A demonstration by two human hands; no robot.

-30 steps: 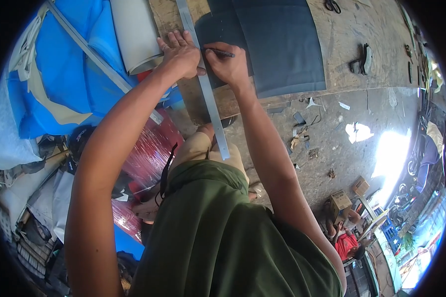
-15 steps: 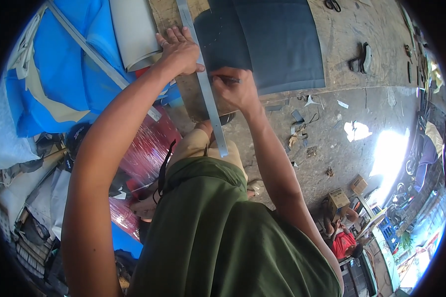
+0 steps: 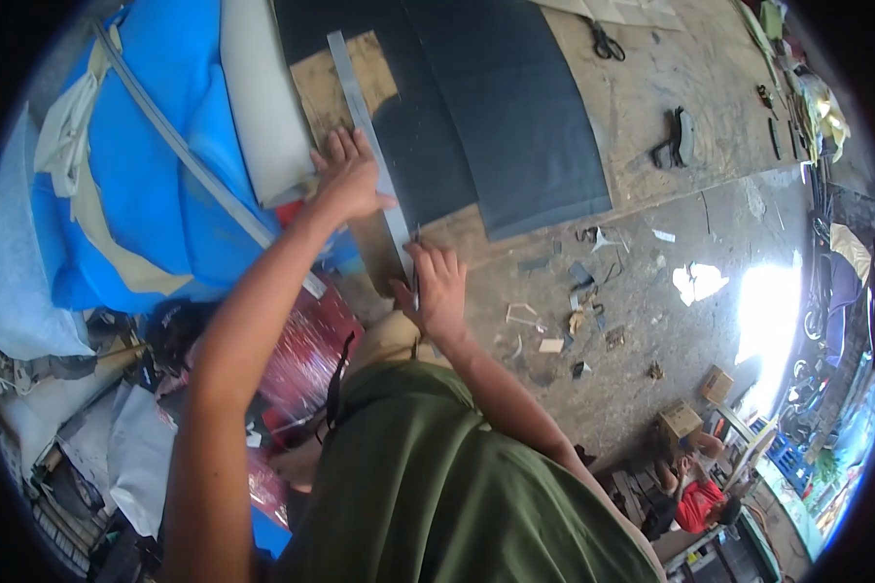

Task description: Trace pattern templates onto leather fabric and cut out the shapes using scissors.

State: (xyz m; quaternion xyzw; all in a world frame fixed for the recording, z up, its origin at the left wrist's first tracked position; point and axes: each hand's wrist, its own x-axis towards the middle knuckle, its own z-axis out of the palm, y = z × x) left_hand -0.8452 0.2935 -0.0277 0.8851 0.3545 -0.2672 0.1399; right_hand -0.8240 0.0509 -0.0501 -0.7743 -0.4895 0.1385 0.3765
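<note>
Lying beside the metal ruler: black sheet, scissors farther right.

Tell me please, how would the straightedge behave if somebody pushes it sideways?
The straightedge is probably fairly stiff, since it looks metallic and lies straight. It may flex a little if lifted by one end, being long and narrow. Its smooth-looking face suggests it could slide rather easily.
</note>
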